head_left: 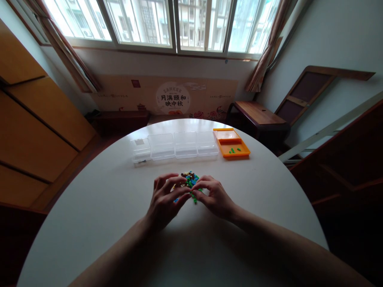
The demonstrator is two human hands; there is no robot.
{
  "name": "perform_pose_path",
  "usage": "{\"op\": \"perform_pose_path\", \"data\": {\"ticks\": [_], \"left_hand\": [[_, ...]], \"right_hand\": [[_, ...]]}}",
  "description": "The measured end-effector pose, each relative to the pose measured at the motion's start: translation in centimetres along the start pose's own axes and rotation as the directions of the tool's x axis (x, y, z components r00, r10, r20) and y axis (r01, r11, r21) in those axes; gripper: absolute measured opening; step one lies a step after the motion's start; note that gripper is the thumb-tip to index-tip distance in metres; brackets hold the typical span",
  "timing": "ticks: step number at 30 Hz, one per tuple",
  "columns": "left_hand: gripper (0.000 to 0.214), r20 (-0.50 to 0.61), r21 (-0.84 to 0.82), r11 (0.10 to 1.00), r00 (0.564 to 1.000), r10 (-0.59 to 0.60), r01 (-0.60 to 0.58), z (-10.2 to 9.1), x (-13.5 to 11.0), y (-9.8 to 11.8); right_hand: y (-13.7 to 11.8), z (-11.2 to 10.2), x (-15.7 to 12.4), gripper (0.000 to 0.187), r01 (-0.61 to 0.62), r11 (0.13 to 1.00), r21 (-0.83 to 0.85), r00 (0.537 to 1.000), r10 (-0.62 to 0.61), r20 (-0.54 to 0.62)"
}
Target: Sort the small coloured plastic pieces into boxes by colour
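A small heap of mixed coloured bricks [188, 176] lies on the round white table [104, 207], near its middle. My left hand [166, 199] and my right hand [214, 195] rest on the near side of the heap, fingertips meeting. Both hands have their fingers curled into a pinch over small green and blue pieces [194, 196]. What each pinch holds is too small to name. The nearer part of the heap is hidden under my fingers.
A row of clear plastic boxes [176, 145] stands across the table's far side. Right of them sits an orange tray [231, 142] with a few green pieces in it. A wooden bench [259, 113] stands beyond the table, under the window.
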State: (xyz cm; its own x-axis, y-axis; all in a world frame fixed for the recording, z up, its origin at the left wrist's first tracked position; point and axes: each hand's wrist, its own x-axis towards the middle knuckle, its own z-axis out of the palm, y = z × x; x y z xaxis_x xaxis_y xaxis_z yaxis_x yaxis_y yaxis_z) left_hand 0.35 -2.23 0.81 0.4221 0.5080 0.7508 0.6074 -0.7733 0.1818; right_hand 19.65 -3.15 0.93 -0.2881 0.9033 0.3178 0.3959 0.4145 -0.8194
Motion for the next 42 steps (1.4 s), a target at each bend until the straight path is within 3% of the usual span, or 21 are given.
{"op": "perform_pose_path", "data": {"ticks": [24, 33, 42], "left_hand": [[0.005, -0.046, 0.022, 1.000, 0.999, 0.005, -0.004, 0.19, -0.09, -0.24], [0.017, -0.095, -0.023, 1.000, 0.995, -0.012, 0.010, -0.20, 0.08, -0.08], [0.019, -0.105, -0.039, 0.999, 0.995, -0.004, 0.000, -0.08, -0.01, -0.20]], "right_hand": [[0.43, 0.13, -0.30, 0.010, 0.119, 0.989, -0.087, 0.990, -0.124, -0.060], [0.02, -0.19, -0.05, 0.005, 0.058, 0.994, 0.090, 0.998, -0.057, -0.021], [0.48, -0.26, 0.06, 0.001, 0.072, 0.988, 0.137, 0.997, -0.074, 0.007]]}}
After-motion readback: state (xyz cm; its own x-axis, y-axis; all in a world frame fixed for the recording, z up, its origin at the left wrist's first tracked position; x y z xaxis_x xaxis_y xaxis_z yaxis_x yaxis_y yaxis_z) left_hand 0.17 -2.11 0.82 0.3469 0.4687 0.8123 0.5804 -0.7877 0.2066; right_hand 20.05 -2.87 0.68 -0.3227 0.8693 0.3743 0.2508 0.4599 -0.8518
